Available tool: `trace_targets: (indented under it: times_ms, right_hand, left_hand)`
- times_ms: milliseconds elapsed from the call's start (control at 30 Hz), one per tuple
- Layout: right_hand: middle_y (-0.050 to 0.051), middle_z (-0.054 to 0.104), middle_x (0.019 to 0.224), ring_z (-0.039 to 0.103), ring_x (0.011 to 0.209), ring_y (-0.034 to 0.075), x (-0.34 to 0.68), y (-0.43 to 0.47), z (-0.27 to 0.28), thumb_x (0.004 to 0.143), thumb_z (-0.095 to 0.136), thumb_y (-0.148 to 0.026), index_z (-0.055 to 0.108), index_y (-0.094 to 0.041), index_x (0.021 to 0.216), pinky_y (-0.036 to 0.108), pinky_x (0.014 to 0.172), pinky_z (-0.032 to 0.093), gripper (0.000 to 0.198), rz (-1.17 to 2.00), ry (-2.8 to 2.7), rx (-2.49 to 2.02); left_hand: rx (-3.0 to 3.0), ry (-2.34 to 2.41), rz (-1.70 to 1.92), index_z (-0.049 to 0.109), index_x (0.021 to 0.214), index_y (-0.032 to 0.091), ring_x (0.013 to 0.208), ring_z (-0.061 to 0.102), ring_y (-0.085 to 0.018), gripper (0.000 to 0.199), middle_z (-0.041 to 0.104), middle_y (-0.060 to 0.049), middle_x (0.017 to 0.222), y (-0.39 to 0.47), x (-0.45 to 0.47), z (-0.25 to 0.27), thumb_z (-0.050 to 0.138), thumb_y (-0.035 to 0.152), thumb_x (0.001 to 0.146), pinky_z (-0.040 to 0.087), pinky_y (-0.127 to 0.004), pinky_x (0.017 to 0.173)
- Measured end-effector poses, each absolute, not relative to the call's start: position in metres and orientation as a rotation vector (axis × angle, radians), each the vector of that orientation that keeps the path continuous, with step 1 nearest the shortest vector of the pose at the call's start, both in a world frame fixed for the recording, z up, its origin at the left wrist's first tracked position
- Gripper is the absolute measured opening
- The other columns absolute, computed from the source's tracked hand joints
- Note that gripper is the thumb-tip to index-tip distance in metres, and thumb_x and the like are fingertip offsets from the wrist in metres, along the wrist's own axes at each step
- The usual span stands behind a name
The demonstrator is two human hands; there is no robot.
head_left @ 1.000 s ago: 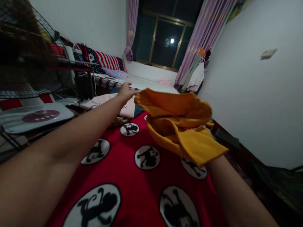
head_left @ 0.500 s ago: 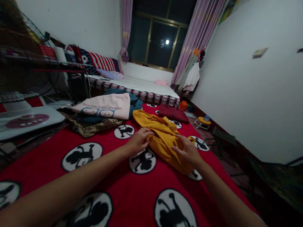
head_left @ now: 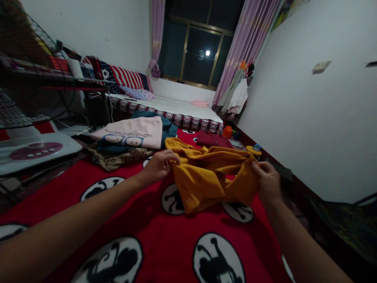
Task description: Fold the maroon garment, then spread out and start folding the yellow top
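Your two hands are apart, each clamped on the yellow garment (head_left: 203, 186), which is over the middle of the red blanket (head_left: 165, 243). Your left hand (head_left: 159, 165) pinches one side of it and your right hand (head_left: 268, 181) pinches the other, so the cloth is stretched between them and hangs in folds above the blanket, while its far part lies on the blanket. At the blanket's far left edge sits a pile of clothes: a pale pink shirt (head_left: 147, 131) with printed letters on top, teal cloth (head_left: 169, 127) beneath it, and a brown patterned cloth (head_left: 118, 159) lowest. A dark red garment (head_left: 213, 138) lies at the blanket's far end, just beyond the yellow one. Past that end stands a bed (head_left: 173, 107); a fan (head_left: 38, 149) is left of the blanket.
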State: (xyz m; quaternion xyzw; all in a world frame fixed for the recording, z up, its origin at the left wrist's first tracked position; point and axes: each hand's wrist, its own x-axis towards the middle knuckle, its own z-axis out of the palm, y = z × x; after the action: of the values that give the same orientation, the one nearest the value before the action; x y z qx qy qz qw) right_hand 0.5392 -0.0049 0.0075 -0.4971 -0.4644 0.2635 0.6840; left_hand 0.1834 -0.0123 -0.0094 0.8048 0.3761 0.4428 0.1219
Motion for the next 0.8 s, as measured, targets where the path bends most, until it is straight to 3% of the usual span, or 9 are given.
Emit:
trace_targets:
  times_ms: [100, 167, 333, 400, 467, 567, 633, 733, 800]
  right_hand:
    - [-0.002, 0.06, 0.065, 0.055, 0.056, 0.012, 0.572, -0.012, 0.018, 0.054, 0.078, -0.034, 0.057, -0.02, 0.066, 0.025, 0.054, 0.043, 0.027, 0.548, -0.763, -1.113]
    - [-0.001, 0.061, 0.063, 0.055, 0.055, 0.013, 0.591, -0.021, 0.01, 0.053, 0.077, -0.034, 0.059, -0.02, 0.065, 0.025, 0.051, 0.042, 0.025, 0.591, -0.756, -1.235]
    - [0.002, 0.061, 0.057, 0.055, 0.051, 0.017, 0.613, -0.036, -0.021, 0.044, 0.08, -0.048, 0.059, -0.019, 0.059, 0.027, 0.046, 0.041, 0.039, 0.817, -1.32, -1.692]
    - [0.005, 0.068, 0.071, 0.06, 0.059, 0.02, 0.607, -0.038, -0.023, 0.051, 0.076, -0.055, 0.065, -0.018, 0.07, 0.029, 0.053, 0.045, 0.043, 0.63, -1.558, -1.729]
    - [0.009, 0.07, 0.096, 0.065, 0.073, 0.024, 0.593, -0.039, -0.02, 0.057, 0.073, -0.057, 0.068, -0.02, 0.097, 0.032, 0.062, 0.049, 0.056, 0.407, -1.745, -1.719]
    - [0.01, 0.059, 0.129, 0.063, 0.099, 0.028, 0.563, -0.045, -0.015, 0.062, 0.074, -0.049, 0.05, -0.027, 0.135, 0.036, 0.076, 0.049, 0.08, 0.186, -2.124, -1.712]
    - [0.01, 0.051, 0.138, 0.054, 0.117, 0.033, 0.544, -0.049, -0.017, 0.063, 0.075, -0.043, 0.048, -0.029, 0.137, 0.041, 0.088, 0.045, 0.08, -0.037, -2.36, -1.724]
    - [0.014, 0.045, 0.143, 0.036, 0.131, 0.038, 0.529, -0.05, -0.028, 0.067, 0.073, -0.04, 0.06, -0.024, 0.126, 0.053, 0.101, 0.03, 0.062, -0.471, -2.471, -1.764]
    - [0.015, 0.051, 0.137, 0.038, 0.128, 0.038, 0.524, -0.047, -0.037, 0.074, 0.068, -0.037, 0.067, -0.021, 0.112, 0.055, 0.102, 0.025, 0.041, -0.631, -2.5, -1.766]
  left_hand:
    - [2.066, 1.167, 1.347, 0.066, 0.082, 0.017, 0.081, 0.061, -0.018, 0.013, 0.065, -0.004, 0.087, -0.022, 0.141, 0.003, 0.059, 0.022, 0.072, 0.049, -0.025, 0.069]
    - [1.923, 1.215, 1.245, 0.066, 0.079, 0.017, 0.079, 0.063, -0.019, 0.018, 0.067, -0.004, 0.084, -0.029, 0.112, -0.001, 0.065, 0.032, 0.07, 0.051, -0.026, 0.07]
    - [1.99, 1.28, 0.666, 0.072, 0.076, 0.02, 0.075, 0.066, -0.021, 0.018, 0.071, -0.004, 0.078, -0.037, 0.059, -0.02, 0.069, 0.035, 0.065, 0.053, -0.028, 0.07]
    - [2.094, 1.329, 0.588, 0.074, 0.075, 0.022, 0.078, 0.065, -0.021, 0.015, 0.071, -0.004, 0.079, -0.037, 0.055, -0.019, 0.064, 0.029, 0.066, 0.052, -0.028, 0.073]
    - [2.207, 1.369, 0.621, 0.074, 0.076, 0.022, 0.081, 0.064, -0.021, 0.019, 0.07, -0.004, 0.083, -0.037, 0.063, -0.012, 0.058, 0.025, 0.067, 0.051, -0.026, 0.074]
    - [2.376, 1.322, 0.745, 0.073, 0.081, 0.022, 0.086, 0.062, -0.019, 0.023, 0.068, -0.004, 0.09, -0.041, 0.091, 0.002, 0.053, 0.021, 0.072, 0.048, -0.026, 0.078]
    - [2.461, 1.226, 0.796, 0.072, 0.086, 0.022, 0.089, 0.061, -0.018, 0.023, 0.067, -0.004, 0.094, -0.046, 0.114, 0.009, 0.051, 0.019, 0.077, 0.046, -0.026, 0.082]
    - [2.522, 1.082, 0.817, 0.07, 0.095, 0.021, 0.091, 0.06, -0.018, 0.025, 0.066, -0.005, 0.098, -0.053, 0.149, 0.012, 0.05, 0.017, 0.082, 0.046, -0.026, 0.083]
    - [2.547, 0.994, 0.822, 0.068, 0.102, 0.02, 0.088, 0.061, -0.017, 0.027, 0.066, -0.006, 0.098, -0.054, 0.172, 0.009, 0.05, 0.014, 0.083, 0.046, -0.025, 0.081]
